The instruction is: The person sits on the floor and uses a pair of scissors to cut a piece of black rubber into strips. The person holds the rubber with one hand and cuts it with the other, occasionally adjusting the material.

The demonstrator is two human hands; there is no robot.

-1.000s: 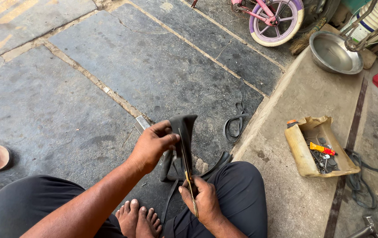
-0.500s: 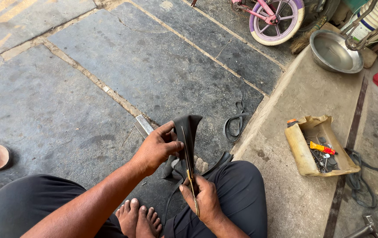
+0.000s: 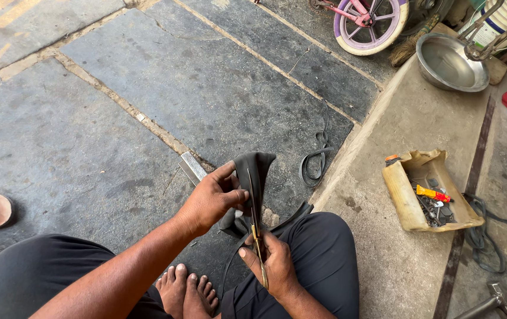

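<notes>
Pinching the black rubber tube piece (image 3: 254, 177) upright above the stone floor (image 3: 147, 88), the left hand (image 3: 212, 198) keeps it taut so the scissors (image 3: 257, 236), gripped in the right hand (image 3: 274, 266), can bite its edge.

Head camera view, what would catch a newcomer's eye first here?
Dead centre, the left hand grips a folded black rubber tube while the right hand works scissors up into it. To the right, on the concrete step, sits a cut-open yellowish container full of small tools, with a metal basin and a pink wheel beyond.
</notes>
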